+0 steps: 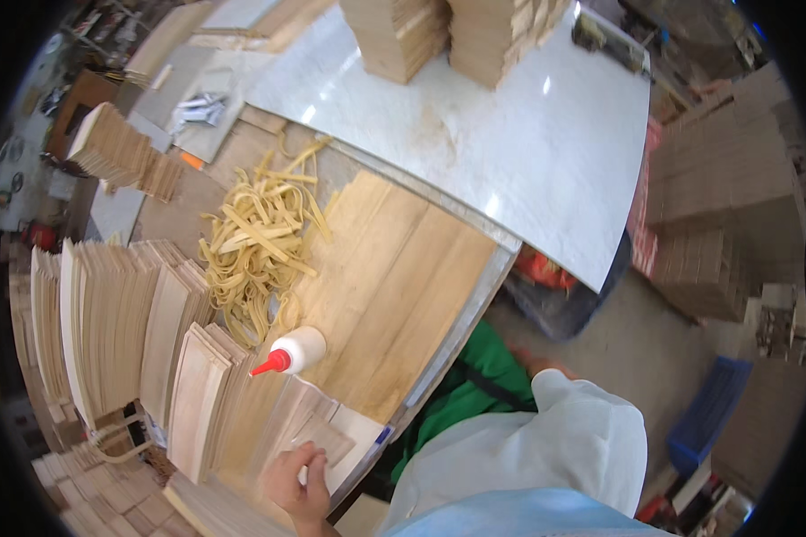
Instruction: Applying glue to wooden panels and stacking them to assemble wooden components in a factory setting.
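The small thin wooden slat (334, 440) by your left hand (297, 481) is light brown, flat and straight-edged, with a smooth-looking face; it lies near the bench's lower edge, over other pale boards (301, 413). Your left thumb and forefinger are at its near end, a little apart from each other, with the other fingers curled and partly hidden; whether they pinch the slat or only touch it, you cannot tell from here. Just beyond sits a white bottle (301, 349) with a red nozzle, at the edge of a broad, warm-toned wooden panel (394, 268). A tangled heap of yellowish strips (260, 242) lies past the bottle, and tight rows of pale curved slats (107, 322) stand to your left. Your right hand (530, 361) shows blurred beyond its pale sleeve (546, 430), well apart from the slat; you cannot tell how its fingers are set. Near that sleeve is green cloth (466, 394). Farther out, a glossy white sheet (510, 134) carries tall wooden stacks (398, 40).
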A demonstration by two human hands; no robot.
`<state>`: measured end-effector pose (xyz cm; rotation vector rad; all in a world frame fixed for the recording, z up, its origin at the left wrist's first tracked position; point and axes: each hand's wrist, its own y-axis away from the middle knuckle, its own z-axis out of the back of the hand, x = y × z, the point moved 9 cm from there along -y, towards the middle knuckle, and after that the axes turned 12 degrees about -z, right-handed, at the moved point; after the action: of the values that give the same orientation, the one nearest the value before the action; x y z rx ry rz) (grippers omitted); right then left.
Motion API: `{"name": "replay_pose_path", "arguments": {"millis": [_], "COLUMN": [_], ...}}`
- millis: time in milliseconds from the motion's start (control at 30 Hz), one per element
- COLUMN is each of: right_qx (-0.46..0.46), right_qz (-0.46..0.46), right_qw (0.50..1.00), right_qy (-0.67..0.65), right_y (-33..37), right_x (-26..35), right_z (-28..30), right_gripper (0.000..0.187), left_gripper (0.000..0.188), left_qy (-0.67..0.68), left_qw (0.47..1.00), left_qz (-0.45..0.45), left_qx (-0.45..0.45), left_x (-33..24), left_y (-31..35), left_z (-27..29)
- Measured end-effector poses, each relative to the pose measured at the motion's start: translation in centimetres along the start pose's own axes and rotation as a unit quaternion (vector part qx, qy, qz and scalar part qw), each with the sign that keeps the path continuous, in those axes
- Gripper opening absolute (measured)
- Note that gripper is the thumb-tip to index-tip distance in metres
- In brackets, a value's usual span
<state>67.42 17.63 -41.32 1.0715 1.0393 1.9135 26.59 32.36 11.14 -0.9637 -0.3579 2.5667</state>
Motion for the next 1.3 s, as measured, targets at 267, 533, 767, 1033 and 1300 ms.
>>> {"name": "replay_pose_path", "arguments": {"millis": [267,533,767,1033,1300], "right_qx": [-0.050,0.099,-0.017,-0.083,-0.160], "right_qz": [0.028,0.336,0.460,0.485,0.494], "right_qw": [0.997,0.928,0.788,0.715,0.730], "right_qy": [0.050,-0.128,-0.409,-0.496,-0.444], "right_y": [-0.5,22.5,27.2,25.3,25.0], "right_x": [3.8,21.5,36.4,45.8,49.3], "right_z": [2.8,15.0,35.8,48.4,53.1], "right_gripper": [0.049,0.028,0.043,0.042,0.040], "left_gripper": [0.030,0.053,0.082,0.122,0.121], "left_qy": [0.102,0.349,0.496,0.536,0.569], "left_qw": [0.990,0.934,0.866,0.833,0.808], "left_qz": [-0.001,0.054,0.042,0.136,0.150], "left_qx": [0.102,0.052,0.042,0.007,-0.027], "left_x": [-6.0,-7.7,-10.9,-10.9,-12.9], "left_y": [2.5,-9.8,-31.8,-47.7,-48.8], "left_z": [-10.5,-15.2,-22.4,-28.7,-29.9]}}
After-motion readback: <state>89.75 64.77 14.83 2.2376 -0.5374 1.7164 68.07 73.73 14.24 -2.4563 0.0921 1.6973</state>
